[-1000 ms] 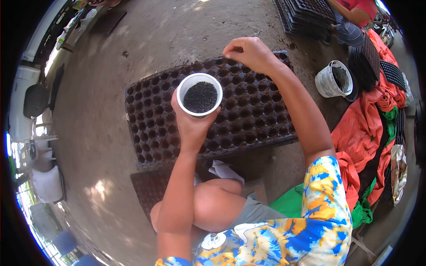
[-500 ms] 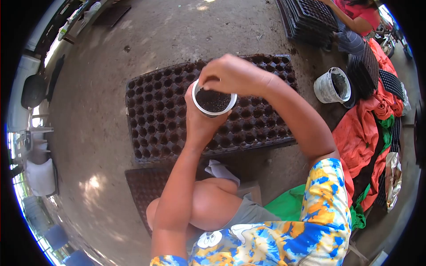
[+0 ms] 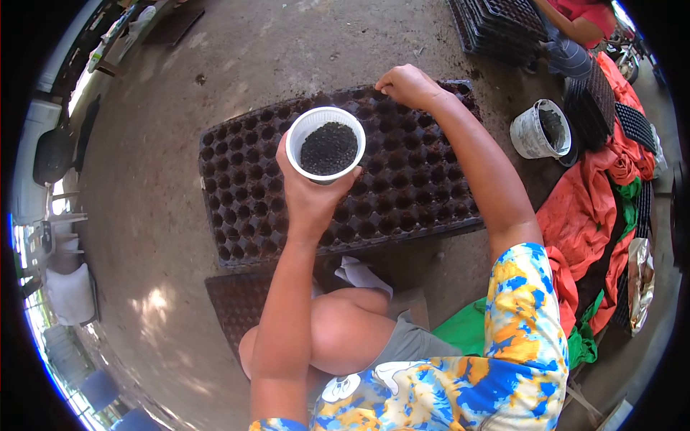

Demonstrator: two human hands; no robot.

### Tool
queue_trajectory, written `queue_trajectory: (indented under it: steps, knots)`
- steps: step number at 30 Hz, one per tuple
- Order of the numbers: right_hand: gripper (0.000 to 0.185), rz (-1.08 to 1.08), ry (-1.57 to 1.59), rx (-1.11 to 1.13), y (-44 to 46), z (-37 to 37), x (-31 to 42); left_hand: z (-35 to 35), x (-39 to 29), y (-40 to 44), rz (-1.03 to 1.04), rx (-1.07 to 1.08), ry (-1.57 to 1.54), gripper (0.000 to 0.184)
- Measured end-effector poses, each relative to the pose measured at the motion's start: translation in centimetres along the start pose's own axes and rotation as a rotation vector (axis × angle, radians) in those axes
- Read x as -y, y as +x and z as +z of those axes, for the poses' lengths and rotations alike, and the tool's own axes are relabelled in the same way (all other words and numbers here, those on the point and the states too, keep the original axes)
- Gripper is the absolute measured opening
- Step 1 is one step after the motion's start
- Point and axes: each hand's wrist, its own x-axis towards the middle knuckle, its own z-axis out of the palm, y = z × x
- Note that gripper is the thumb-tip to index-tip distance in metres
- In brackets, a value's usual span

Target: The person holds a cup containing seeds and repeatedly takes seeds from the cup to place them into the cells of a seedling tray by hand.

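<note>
My left hand is wrapped round a white plastic cup, held upright above a black seedling tray. Small black grains, which look like seeds, partly fill the cup. Over the far right part of the tray, my right hand has its fingertips pinched together and pointing left. Whatever lies between them is too small to make out. Dark soil sits in and around the tray's many round cells.
A second tray lies near my knee. To the right stand a white bucket, stacked trays and crumpled orange sheeting. Another person is at the far right beside the stacks. Chairs line the left.
My right hand has left the cup's mouth and moved right and away, over the tray's far side. The cup has shifted slightly left, and its contents now show fully.
</note>
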Motion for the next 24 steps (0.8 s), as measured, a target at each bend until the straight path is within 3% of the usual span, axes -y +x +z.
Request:
queue_trajectory:
  steps: [19,24]
  knots:
    - [0.025,0.028,-0.023,0.021,0.1,0.1,0.1,0.0,-0.2,0.2,0.021,-0.014,-0.013,0.091]
    - [0.023,0.038,-0.001,0.149,-1.2,-0.9,1.7,-0.1,0.0,0.2,0.023,-0.023,-0.012,0.090]
